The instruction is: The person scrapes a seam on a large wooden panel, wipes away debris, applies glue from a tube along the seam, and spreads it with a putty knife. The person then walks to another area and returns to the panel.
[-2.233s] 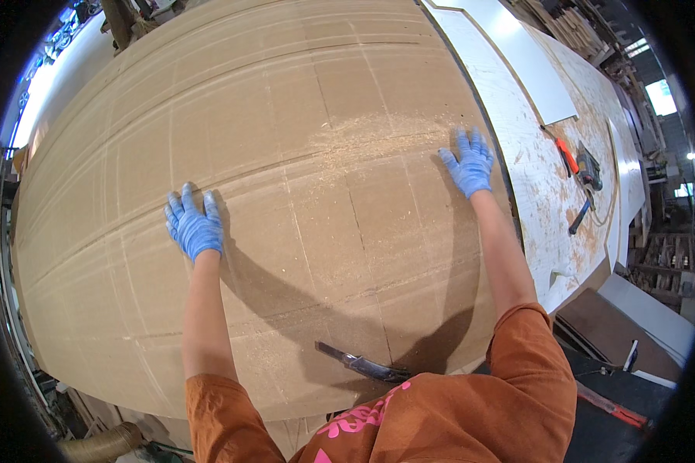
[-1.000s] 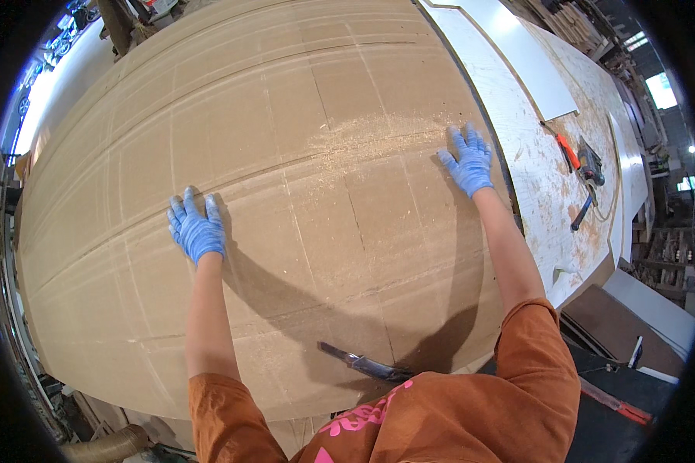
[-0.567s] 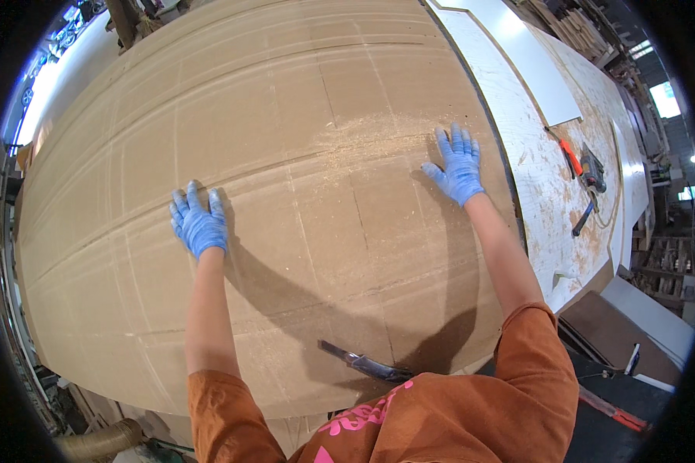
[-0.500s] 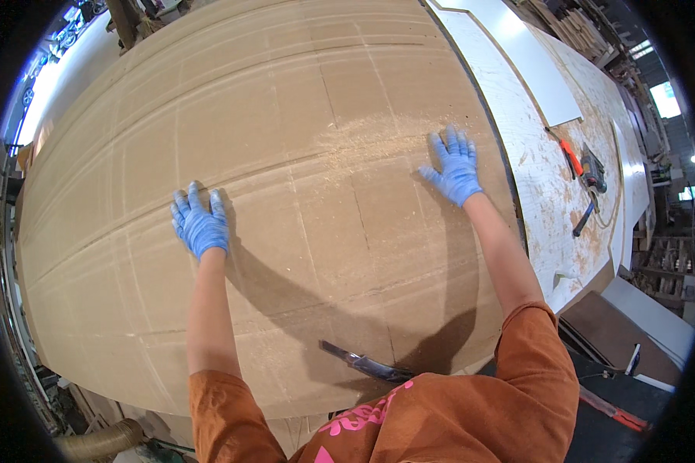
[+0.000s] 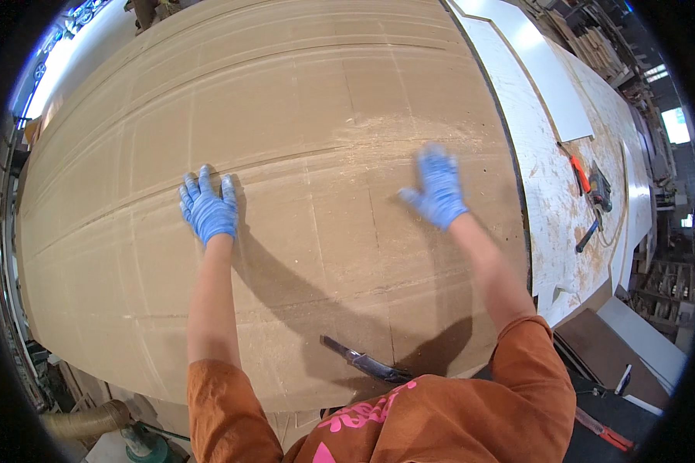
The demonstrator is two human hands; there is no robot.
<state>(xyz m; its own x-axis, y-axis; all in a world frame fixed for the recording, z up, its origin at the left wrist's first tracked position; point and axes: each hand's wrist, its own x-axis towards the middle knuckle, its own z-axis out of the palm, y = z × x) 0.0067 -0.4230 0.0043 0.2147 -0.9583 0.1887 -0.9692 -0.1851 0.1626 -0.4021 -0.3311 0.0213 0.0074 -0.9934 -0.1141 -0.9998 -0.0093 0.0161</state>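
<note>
A large brown board [image 5: 286,231], scored with straight lines and grooves, spreads out in front of me. My left hand [image 5: 210,207], in a blue glove, lies flat on it with the fingers spread and nothing held. My right hand [image 5: 439,187], gloved alike, is smeared by motion over the board at the right; its thumb stands apart from the fingers and it holds nothing. Just beyond it, pale sawdust [image 5: 394,133] is scattered along a groove. A dark utility knife [image 5: 367,363] rests on the board close to my body, apart from both hands.
Right of the board stands a white, dust-stained worktop [image 5: 537,147] bearing a white panel [image 5: 544,73], an orange-handled tool [image 5: 580,174], a dark power tool [image 5: 600,190] and a hammer-like tool [image 5: 587,236]. A thick ribbed hose [image 5: 89,421] lies at the lower left. Stacked panels [image 5: 641,332] lean at the lower right.
My right hand has swept nearer to me and slightly left, and the sawdust under it is thinner. My left hand stays flat on the board. The view has shifted a little.
</note>
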